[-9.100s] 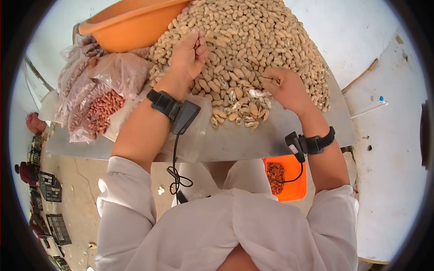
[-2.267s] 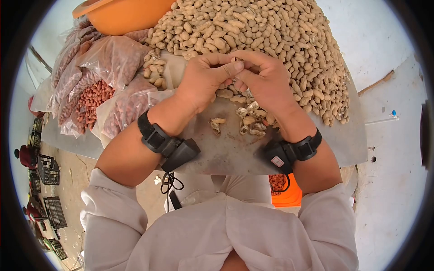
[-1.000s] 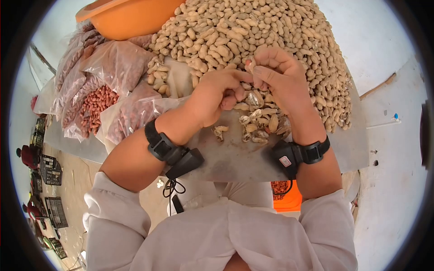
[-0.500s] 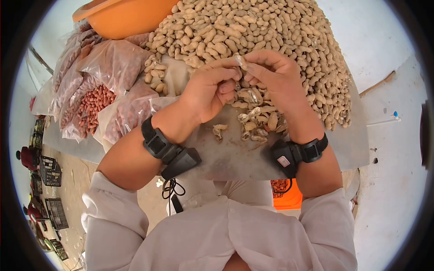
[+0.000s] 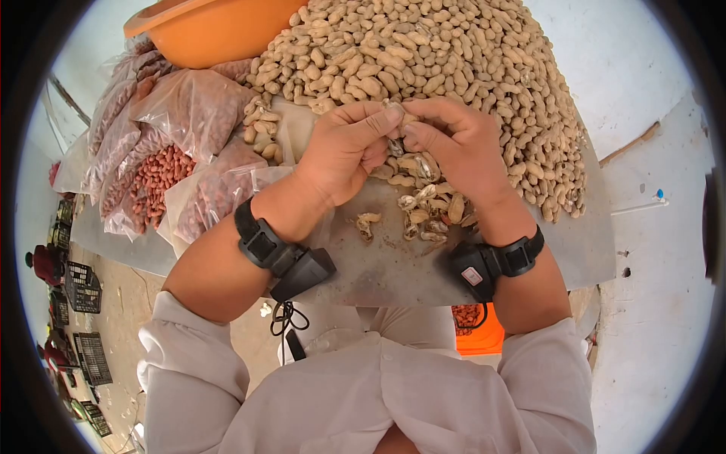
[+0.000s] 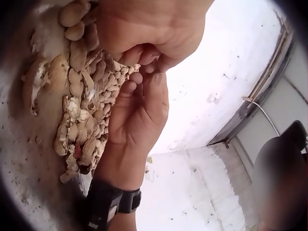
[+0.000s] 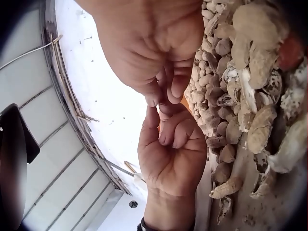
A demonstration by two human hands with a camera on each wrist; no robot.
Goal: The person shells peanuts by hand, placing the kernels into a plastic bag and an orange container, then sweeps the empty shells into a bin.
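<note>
A pale peanut (image 5: 392, 104) is pinched between my two hands at the front of a large heap of unshelled peanuts (image 5: 446, 53). My left hand (image 5: 336, 151) holds it by thumb and finger. From the other side, my right hand (image 5: 465, 151) grips it the same way. Fingers cover most of the peanut, and both wrist views hide it behind them. Broken, opened shells (image 5: 427, 208) lie on the metal tabletop (image 5: 370, 268) just below the right hand. One loose shell piece (image 5: 367, 224) sits apart, nearer the left wrist.
Clear plastic bags (image 5: 193, 106) of red peanut kernels (image 5: 159, 181) lie at the left. Behind them stands an orange basin (image 5: 212, 34). A small group of peanuts (image 5: 263, 129) rests beside the bags. Below the table edge is an orange container (image 5: 484, 337) holding kernels.
Earlier the hands were apart over the heap. Half a second ago the right hand held the peanut up beside the curled left hand; now the thumbs and fingers of both meet on it.
</note>
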